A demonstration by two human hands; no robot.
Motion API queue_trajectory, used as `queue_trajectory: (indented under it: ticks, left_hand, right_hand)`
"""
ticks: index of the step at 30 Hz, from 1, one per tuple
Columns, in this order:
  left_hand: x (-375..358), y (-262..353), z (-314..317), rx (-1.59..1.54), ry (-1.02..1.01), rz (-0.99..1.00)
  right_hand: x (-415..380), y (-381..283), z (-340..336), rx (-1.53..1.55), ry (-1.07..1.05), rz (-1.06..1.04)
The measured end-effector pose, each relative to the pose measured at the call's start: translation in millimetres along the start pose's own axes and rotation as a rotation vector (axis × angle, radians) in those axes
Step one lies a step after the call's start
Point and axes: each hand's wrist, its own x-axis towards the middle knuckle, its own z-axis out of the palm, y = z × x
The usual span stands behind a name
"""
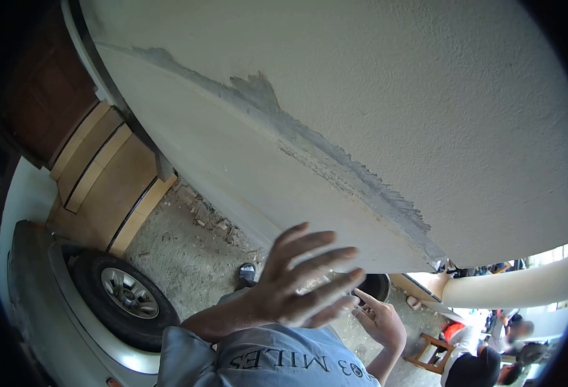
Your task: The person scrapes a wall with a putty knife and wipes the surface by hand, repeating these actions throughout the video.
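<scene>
My left hand (pixel 306 280) is held up in front of my chest, its fingers spread and dusty, with nothing in it. Lower and to its right is my right hand (pixel 380 321), fingers curled. A small dark bit shows at its fingertips, but I cannot make out what it is; the left fingers partly cover that spot. Beyond both hands stands a pale wall (pixel 219 155). A rough band of grey plaster (pixel 309 145) runs slantwise across it. A black round container (pixel 377 287) shows just behind the right hand.
A silver car with a wheel (pixel 129 293) stands at left, below tiled steps (pixel 106 168). Rubble (pixel 216 222) lies along the wall's foot, near my sandalled foot (pixel 248 271). At right are a wooden stool (pixel 429 353), a white column (pixel 516 282) and several people (pixel 474 367).
</scene>
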Motion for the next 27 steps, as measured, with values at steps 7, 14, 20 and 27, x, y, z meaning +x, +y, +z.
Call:
queue_trajectory:
  ticks: [7, 14, 20, 27]
  left_hand:
    - [4, 16, 11, -0.103, -0.018, -0.027]
    - [2, 14, 1, -0.049, -0.055, -0.126]
    - [8, -3, 15, 0.172, -0.139, 0.107]
    - [18, -55, 4, 0.447, -0.133, 0.227]
  right_hand:
    - [9, 18, 4, -0.018, -0.069, -0.196]
    - [17, 4, -5, -0.091, -0.150, -0.072]
    - [28, 19, 5, -0.047, -0.101, -0.260]
    - [25, -2, 1, -0.097, -0.153, -0.109]
